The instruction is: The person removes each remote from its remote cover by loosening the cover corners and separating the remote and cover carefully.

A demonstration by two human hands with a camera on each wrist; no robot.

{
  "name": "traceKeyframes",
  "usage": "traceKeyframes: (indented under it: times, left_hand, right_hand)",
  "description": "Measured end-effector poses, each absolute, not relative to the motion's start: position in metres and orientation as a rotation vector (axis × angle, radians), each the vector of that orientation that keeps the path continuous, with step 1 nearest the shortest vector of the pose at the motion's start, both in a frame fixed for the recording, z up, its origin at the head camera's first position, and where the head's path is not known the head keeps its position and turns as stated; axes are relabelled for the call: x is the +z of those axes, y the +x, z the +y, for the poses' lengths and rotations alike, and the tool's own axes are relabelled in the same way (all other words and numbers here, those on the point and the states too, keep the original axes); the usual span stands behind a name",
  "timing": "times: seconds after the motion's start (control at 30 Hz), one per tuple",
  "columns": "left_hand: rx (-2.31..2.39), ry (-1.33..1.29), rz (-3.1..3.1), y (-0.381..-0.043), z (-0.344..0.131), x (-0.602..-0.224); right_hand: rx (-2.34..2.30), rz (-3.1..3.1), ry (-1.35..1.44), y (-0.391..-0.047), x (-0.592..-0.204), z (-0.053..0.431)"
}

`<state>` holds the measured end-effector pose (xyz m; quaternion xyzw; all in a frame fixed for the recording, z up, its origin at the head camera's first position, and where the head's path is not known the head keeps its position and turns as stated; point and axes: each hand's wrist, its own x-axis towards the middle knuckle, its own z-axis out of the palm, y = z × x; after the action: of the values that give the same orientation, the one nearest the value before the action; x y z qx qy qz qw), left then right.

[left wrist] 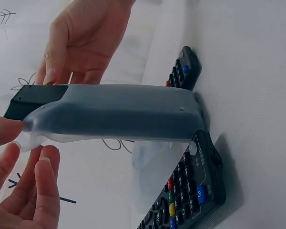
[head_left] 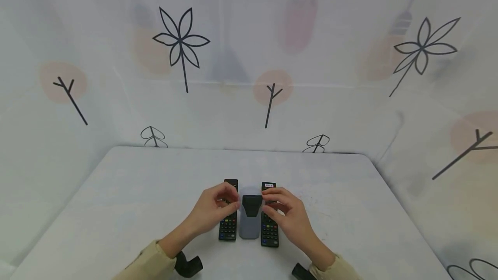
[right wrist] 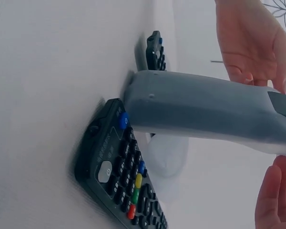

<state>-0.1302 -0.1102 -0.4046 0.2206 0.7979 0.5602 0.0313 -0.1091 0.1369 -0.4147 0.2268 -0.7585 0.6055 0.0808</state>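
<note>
Between my hands a dark device (head_left: 252, 205) stands on end inside a soft, translucent grey-blue sleeve (left wrist: 119, 112). Its black top shows above the sleeve's rim. My left hand (head_left: 215, 206) pinches the sleeve's rim on the left side with thumb and fingertips. On the opposite side my right hand (head_left: 285, 211) holds the rim in its fingertips, partly cut off in the right wrist view. One black remote control (head_left: 228, 226) lies under my left hand, and a second black remote (head_left: 269, 231) under my right; both show coloured buttons.
Behind the sleeved device a pale translucent object (right wrist: 167, 152) rests on the white table (head_left: 116, 211). White cloth walls (head_left: 233, 111) with plant drawings enclose the back and sides. Black wrist straps (head_left: 188, 267) show near the sleeves.
</note>
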Motion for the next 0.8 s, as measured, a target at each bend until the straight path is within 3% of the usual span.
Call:
traceKeyframes:
  times: [0.27, 0.8]
  left_hand:
    - [1.762, 0.659, 2.394, -0.1278, -0.1081, -0.4025]
    - [1.766, 0.748, 2.407, -0.1285, -0.1086, -0.4109]
  right_hand:
    - [1.843, -2.37, 0.489, -0.1062, -0.4109, 0.1355]
    - [1.77, -2.464, 0.496, -0.1045, -0.4105, 0.1364]
